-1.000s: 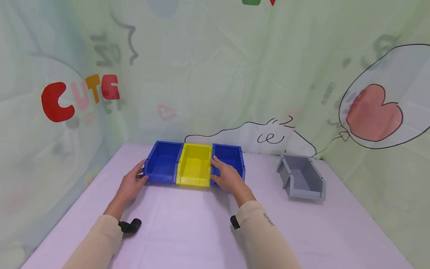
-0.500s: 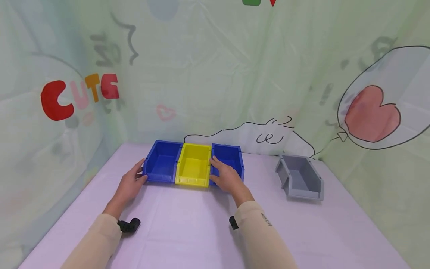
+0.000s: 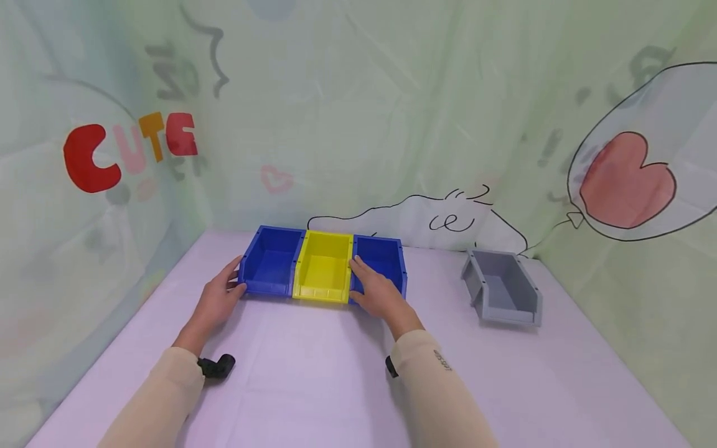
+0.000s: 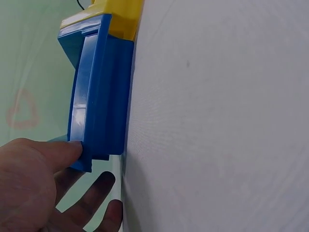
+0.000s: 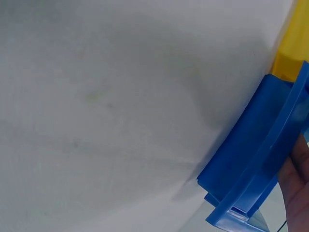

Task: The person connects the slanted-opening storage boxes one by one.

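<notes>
A yellow storage bin point(image 3: 325, 274) sits between a left blue storage bin point(image 3: 272, 264) and a right blue storage bin point(image 3: 385, 258), all three side by side in a row. My left hand point(image 3: 218, 297) grips the left bin's front corner; the left wrist view shows the thumb point(image 4: 70, 153) on its front lip and the lower fingers spread off it. My right hand point(image 3: 382, 294) reaches over the right blue bin, thumb and fingertips at the wall beside the yellow one. In the right wrist view, the front lip of that blue bin point(image 5: 260, 169) hides part of the fingers.
A grey storage bin point(image 3: 504, 289) stands apart on the right of the white-covered table point(image 3: 313, 373). A printed curtain point(image 3: 358, 124) hangs close behind the row and along both sides. Black wrist-camera mounts point(image 3: 218, 366) stick out near the sleeves.
Both hands keep their places on the two blue bins, and the row looks unmoved. The head view has tilted slightly, so everything sits a little higher in the picture.
</notes>
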`<move>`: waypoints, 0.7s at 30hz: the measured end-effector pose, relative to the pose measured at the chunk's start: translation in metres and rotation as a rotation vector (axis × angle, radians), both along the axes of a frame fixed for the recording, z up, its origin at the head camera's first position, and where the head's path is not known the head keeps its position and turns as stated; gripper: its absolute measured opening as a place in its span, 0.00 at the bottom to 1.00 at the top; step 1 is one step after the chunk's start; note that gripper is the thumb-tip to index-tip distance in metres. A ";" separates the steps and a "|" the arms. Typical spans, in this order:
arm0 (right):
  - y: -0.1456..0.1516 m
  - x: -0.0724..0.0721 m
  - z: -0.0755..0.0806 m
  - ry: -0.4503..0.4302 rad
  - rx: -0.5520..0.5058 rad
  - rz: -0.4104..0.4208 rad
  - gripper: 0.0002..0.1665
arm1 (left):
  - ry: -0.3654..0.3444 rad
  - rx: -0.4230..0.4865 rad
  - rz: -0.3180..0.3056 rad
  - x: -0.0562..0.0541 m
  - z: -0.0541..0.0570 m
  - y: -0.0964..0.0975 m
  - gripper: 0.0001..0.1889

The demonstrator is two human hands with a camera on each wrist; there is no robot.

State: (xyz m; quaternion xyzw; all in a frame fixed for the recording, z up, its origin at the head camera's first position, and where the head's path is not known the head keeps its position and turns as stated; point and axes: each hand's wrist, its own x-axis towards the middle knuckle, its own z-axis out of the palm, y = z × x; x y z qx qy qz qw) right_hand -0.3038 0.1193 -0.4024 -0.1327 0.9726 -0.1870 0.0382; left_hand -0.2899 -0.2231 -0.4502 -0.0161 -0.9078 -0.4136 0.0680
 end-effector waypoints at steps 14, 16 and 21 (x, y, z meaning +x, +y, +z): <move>-0.008 0.002 0.003 0.015 0.075 -0.020 0.46 | 0.038 -0.005 -0.025 -0.004 -0.002 -0.002 0.35; -0.008 0.003 0.001 -0.011 0.074 -0.021 0.48 | 0.031 -0.004 -0.031 -0.003 -0.004 -0.003 0.35; -0.006 0.005 0.000 -0.020 0.044 -0.006 0.49 | 0.045 0.007 -0.027 0.001 -0.006 -0.003 0.35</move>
